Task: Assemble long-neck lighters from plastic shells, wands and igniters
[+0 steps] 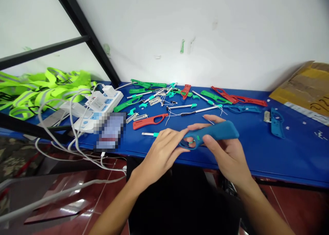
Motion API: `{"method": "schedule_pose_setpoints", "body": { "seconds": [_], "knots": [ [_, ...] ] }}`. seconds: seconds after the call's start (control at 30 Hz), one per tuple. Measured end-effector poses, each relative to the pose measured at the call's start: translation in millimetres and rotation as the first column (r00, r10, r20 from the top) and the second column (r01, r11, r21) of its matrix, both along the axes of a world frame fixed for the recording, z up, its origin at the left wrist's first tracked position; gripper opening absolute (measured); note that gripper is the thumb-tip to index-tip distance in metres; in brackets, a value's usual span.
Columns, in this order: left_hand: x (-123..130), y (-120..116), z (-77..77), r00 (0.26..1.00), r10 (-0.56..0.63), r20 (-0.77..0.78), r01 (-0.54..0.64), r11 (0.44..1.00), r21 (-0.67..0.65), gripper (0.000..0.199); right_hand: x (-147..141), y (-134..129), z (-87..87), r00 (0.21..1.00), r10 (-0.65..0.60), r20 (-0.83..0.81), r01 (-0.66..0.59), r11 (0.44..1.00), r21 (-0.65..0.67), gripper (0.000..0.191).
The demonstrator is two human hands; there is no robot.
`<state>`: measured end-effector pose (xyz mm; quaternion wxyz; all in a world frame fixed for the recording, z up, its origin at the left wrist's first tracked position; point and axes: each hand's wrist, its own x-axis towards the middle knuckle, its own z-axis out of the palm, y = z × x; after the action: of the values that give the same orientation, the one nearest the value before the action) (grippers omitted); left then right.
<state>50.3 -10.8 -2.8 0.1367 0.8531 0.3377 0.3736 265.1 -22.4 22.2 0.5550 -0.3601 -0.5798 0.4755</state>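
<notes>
A blue lighter (pixel 221 131), the long-nosed kind, is held between both hands above the front of the blue table. My right hand (pixel 231 156) wraps its handle, thumb pressed on the near side. My left hand (pixel 164 147) pinches the trigger-loop end, and its fingers cover part of the lighter. Out past the left fingers pokes the metal tube (pixel 148 134) with a green collar. A small green button shows on the lighter's side. Just beyond the hands lie a red handle shell (pixel 150 121) and a metal tube with wires (pixel 203 109).
Green shells (pixel 216 97), red shells (pixel 239 99) and loose wired parts (pixel 156 99) are scattered at the back. Blue shells (pixel 277 123) and a cardboard box (pixel 305 91) lie right. On the left are a power strip (pixel 100 108), cables, a phone (pixel 110 130) and yellow reflective straps (pixel 46 91).
</notes>
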Motion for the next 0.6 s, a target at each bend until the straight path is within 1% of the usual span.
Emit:
{"method": "schedule_pose_setpoints", "body": {
  "seconds": [0.07,0.1,0.17,0.23,0.3,0.4,0.5,0.6],
  "knots": [
    [-4.8,11.3,-1.3,0.999,-0.048,-0.015,0.047,0.998,-0.032,0.044,19.2,2.6,-5.8,0.985,-0.089,0.148,0.076,0.993,0.088,0.055],
    [-7.1,17.3,-2.5,0.998,-0.056,-0.023,0.055,0.998,-0.035,0.044,30.0,5.0,-8.9,0.957,-0.142,0.253,0.107,0.984,0.145,0.055],
    [-10.1,28.2,-5.8,0.998,-0.057,-0.039,0.056,0.998,-0.009,0.044,49.5,10.5,-15.1,0.846,-0.225,0.484,0.106,0.959,0.262,0.044],
    [-10.3,36.1,-9.6,0.997,-0.048,-0.057,0.049,0.998,0.026,0.043,63.0,15.2,-21.5,0.721,-0.300,0.625,0.073,0.929,0.362,0.035],
    [-8.8,40.4,-13.4,0.998,-0.016,-0.058,0.019,0.998,0.054,0.041,69.8,17.1,-28.5,0.648,-0.365,0.669,0.056,0.898,0.436,0.033],
    [-7.4,41.6,-17.7,0.998,0.033,-0.054,-0.030,0.998,0.062,0.036,72.7,14.7,-39.1,0.581,-0.412,0.702,0.039,0.876,0.481,0.034],
    [-9.3,40.7,-19.2,0.996,0.023,-0.086,-0.020,0.999,0.042,0.030,73.7,10.7,-46.9,0.517,-0.438,0.735,0.007,0.861,0.508,0.036],
    [-13.0,41.6,-19.5,0.994,0.002,-0.113,0.003,0.999,0.043,0.028,73.7,9.9,-50.5,0.481,-0.455,0.749,-0.031,0.845,0.533,0.037]
  ]
}}
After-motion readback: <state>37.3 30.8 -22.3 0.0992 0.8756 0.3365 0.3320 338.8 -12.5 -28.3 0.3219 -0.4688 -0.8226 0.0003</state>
